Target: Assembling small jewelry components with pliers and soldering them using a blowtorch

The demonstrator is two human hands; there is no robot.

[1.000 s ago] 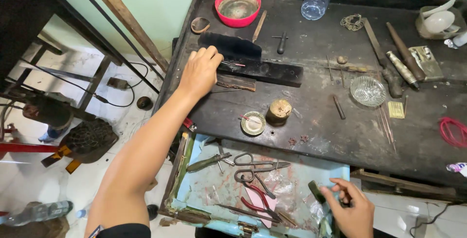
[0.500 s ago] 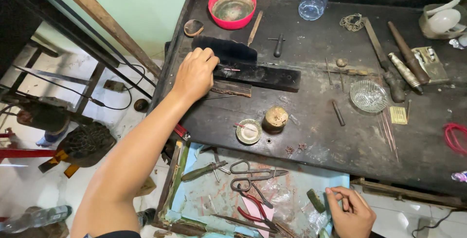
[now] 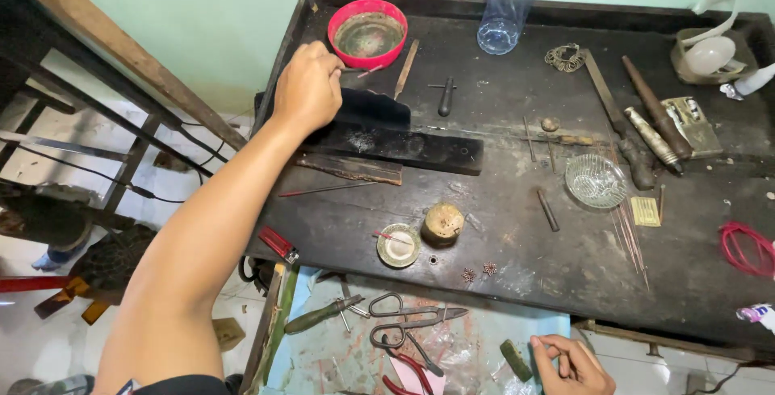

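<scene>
The left hand (image 3: 307, 88) reaches to the desk's (image 3: 500, 242) far left corner, its grip pinched closed on a thin rod (image 3: 359, 71) whose other end lies against the rim of the red bowl (image 3: 368, 32). That bowl holds a murky, brownish residue (no telling what it is). Under the wrist lies a long black block (image 3: 404, 146). The right hand (image 3: 571, 364) sits off the near edge, fingers curled closed on something too small to make out. Near the middle of the desk a small round tin (image 3: 399, 246) holds a red stick, beside a wooden knob (image 3: 443, 222); a ribbed glass dish (image 3: 596, 180) stands toward the right, and a clear plastic bottle (image 3: 507, 8) at the far edge.
</scene>
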